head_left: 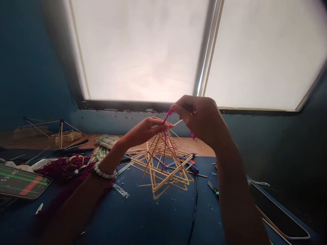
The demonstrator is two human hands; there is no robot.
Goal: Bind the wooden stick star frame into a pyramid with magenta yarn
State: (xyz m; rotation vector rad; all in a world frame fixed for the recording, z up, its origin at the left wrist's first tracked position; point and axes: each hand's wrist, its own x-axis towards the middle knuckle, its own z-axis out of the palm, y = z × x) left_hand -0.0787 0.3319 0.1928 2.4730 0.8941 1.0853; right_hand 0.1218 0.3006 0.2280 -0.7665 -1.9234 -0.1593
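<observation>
A star-like frame of thin wooden sticks [167,177] hangs or rests in the middle, with magenta strands rising from it to a point. My left hand [146,131], with a white bead bracelet at the wrist, pinches the magenta yarn [167,116] just above that point. Higher up and to the right, my right hand [198,115] grips the upper part of the same yarn, and a loose bit dangles below its palm. A pale stick end shows between the hands. Whether the frame touches the table cannot be made out.
A phone [24,182] and a heap of magenta yarn [63,166] lie at left. Stick packets [106,141] and another stick frame [62,134] stand behind. A black cable [195,204], a cutter blade [212,186] and a second phone-like device [278,211] lie at right.
</observation>
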